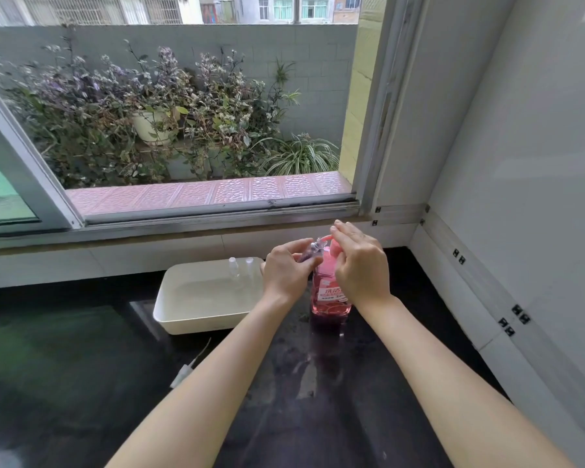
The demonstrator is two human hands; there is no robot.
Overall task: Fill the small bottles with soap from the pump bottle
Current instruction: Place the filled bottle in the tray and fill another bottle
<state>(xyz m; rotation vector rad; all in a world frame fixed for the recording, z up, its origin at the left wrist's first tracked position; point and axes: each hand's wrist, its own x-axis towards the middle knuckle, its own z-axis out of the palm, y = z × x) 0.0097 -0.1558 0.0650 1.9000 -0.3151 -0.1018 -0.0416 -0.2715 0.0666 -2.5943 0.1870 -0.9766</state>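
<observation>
Her left hand (pixel 286 271) pinches a small bottle (pixel 309 253) under the spout while the right hand (pixel 358 265) presses flat-fingered on the pump bottle (pixel 328 292).

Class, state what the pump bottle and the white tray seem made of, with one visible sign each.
The pump bottle looks like clear glossy plastic: pink soap shows through. The white tray is probably smooth plastic with a faint sheen: rounded moulded corners.
</observation>
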